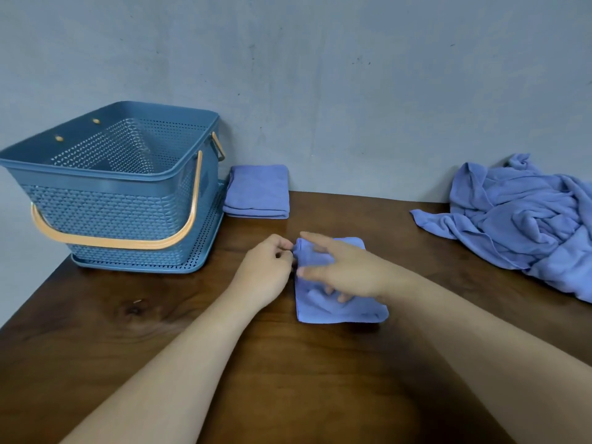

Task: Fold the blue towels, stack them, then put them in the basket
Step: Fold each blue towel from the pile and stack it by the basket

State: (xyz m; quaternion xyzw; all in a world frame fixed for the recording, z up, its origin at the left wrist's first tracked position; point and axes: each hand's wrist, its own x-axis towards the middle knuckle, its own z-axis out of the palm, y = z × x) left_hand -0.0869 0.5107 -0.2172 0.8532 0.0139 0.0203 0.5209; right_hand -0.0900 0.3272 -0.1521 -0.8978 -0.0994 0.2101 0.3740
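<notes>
One folded towel [352,310] lies under spread right fingers [317,241], its edge pinched by left fingers [283,247].

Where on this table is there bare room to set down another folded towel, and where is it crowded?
Free: the front-left wood of the table, between basket and left hand; also the strip between the half-folded towel and the loose pile. Crowded: the centre, where the right hand also works that towel, and the back, where the folded stack sits beside the basket.
</notes>
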